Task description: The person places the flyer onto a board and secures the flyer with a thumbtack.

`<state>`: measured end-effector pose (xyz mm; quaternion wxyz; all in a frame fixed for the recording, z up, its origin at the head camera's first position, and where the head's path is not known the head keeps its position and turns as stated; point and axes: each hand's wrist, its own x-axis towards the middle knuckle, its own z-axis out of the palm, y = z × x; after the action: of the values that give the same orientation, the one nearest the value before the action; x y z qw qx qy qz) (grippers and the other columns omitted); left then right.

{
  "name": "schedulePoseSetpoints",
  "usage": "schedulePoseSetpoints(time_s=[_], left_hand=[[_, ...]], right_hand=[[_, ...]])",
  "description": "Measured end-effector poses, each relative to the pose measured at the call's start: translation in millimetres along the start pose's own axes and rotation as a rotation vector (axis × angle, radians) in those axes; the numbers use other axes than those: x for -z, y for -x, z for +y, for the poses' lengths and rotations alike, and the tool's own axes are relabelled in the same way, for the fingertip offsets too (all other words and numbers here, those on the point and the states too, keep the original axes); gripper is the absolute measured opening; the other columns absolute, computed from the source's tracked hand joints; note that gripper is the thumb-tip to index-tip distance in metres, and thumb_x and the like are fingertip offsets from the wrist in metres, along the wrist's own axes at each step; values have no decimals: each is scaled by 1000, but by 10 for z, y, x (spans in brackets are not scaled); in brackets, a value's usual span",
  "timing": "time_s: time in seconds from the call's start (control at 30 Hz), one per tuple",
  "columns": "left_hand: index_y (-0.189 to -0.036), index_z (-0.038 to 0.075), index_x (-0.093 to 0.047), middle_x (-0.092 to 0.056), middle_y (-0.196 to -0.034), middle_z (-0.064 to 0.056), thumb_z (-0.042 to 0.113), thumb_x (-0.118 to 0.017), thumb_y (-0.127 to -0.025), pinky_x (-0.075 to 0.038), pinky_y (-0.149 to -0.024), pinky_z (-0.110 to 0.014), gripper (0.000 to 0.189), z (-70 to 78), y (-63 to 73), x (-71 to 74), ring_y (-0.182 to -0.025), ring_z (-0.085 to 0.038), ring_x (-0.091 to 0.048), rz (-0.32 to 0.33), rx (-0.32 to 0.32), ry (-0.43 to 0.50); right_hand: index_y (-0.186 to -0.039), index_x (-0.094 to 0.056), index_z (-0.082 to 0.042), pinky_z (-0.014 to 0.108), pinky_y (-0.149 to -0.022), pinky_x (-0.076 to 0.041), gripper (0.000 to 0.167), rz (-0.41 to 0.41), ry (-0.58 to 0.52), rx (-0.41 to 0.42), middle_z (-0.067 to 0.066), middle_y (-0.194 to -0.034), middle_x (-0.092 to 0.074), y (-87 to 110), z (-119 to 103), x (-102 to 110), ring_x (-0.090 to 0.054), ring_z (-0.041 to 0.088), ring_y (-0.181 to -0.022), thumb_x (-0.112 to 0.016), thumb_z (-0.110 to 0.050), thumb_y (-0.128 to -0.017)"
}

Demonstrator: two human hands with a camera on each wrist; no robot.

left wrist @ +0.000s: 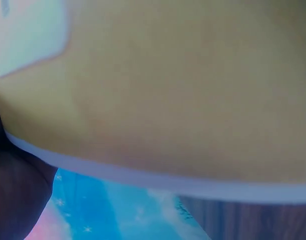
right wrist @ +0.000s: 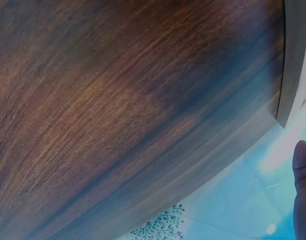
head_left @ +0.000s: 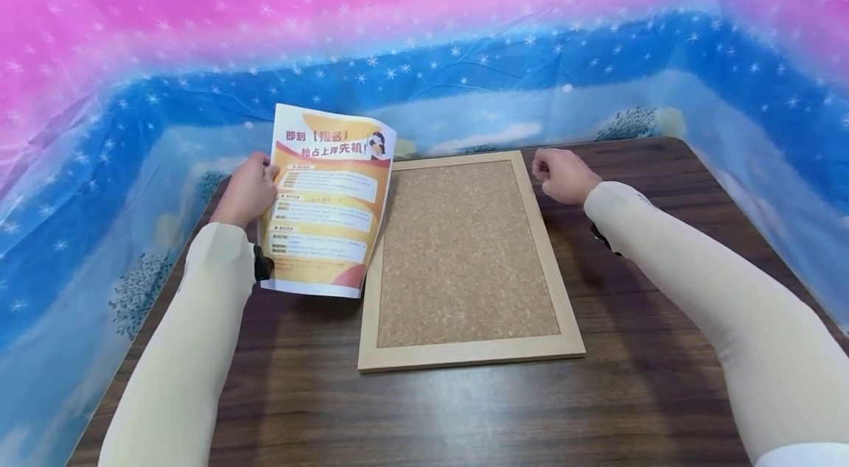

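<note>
My left hand [head_left: 247, 191] pinches the left edge of a printed paper flyer [head_left: 325, 224], white along its edges with orange and yellow areas and Chinese text. The flyer is raised and slightly bowed, and its right side overlaps the left frame of a cork board [head_left: 464, 253]. In the left wrist view the flyer [left wrist: 182, 100] fills most of the picture. The cork board has a pale wooden frame and lies on the table. Just beyond its upper right corner is my right hand [head_left: 564, 174], raised with fingers curled in; nothing shows between them.
Beneath the board is a dark wood-grain table [head_left: 477, 415], with its far edge close behind the board's top. A pink and blue snowflake-patterned cloth [head_left: 424, 62] hangs behind the table and along both sides.
</note>
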<state>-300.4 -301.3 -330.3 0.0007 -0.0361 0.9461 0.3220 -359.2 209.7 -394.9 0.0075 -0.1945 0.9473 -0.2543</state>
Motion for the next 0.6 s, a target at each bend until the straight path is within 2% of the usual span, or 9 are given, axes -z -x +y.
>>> schedulePoseSetpoints(time_s=[0.23,0.4,0.6], left_hand=[[-132,1,-33,-50,-105,-21,34,-23,-104,-48,-69,-39,44,149,-18,86,-86,-32,-57,25,1,20],[-133,1,-33,-50,-107,-21,34,-24,-104,-48,-70,-41,45,157,-33,135,-87,-32,-57,59,10,22],[-133,-2,-34,-49,-111,-22,37,-24,-103,-48,-79,-43,50,128,-46,248,-91,-32,-57,106,1,37]], right_hand=[[-95,-54,1,40,-66,-33,24,-10,-23,28,13,-86,-48,5,13,51,-40,27,-74,-39,12,-80],[-96,-54,0,40,-67,-34,23,-11,-9,8,12,-87,-50,35,24,83,-41,27,-75,-40,11,-81],[-96,-54,0,40,-66,-34,23,-13,1,-12,12,-87,-49,63,53,108,-41,27,-74,-40,10,-82]])
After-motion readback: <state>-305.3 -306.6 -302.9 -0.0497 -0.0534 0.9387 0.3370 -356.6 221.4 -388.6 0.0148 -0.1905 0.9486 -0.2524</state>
